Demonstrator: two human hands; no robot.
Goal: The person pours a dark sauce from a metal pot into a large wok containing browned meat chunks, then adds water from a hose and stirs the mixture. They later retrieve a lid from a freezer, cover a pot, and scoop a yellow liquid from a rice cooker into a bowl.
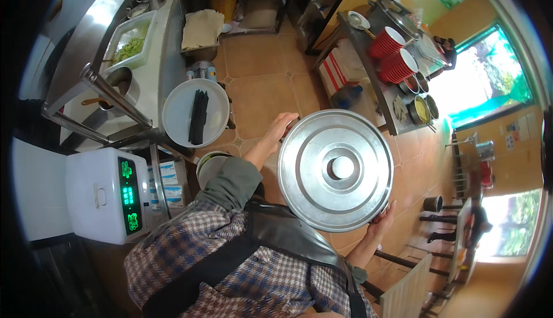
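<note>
A large round metal pot is held in front of my body, its shiny lid (314,145) on top with a round knob in the middle. The lid hides most of the pot's sides. On the far left side, my left hand (279,135) is closed round a handle at the rim. My right hand (380,223) grips the opposite side, near and to the right, its fingers partly hidden under the edge. The pot is close against my black apron (288,231).
To the left stand a white round lid or tray (175,113) with a black folded item and a white machine (95,197) with a green display. Red stacked bowls (397,67) and food containers cover the right counter (389,108). Tiled floor (253,59) lies ahead; a wooden table (406,280) is at lower right.
</note>
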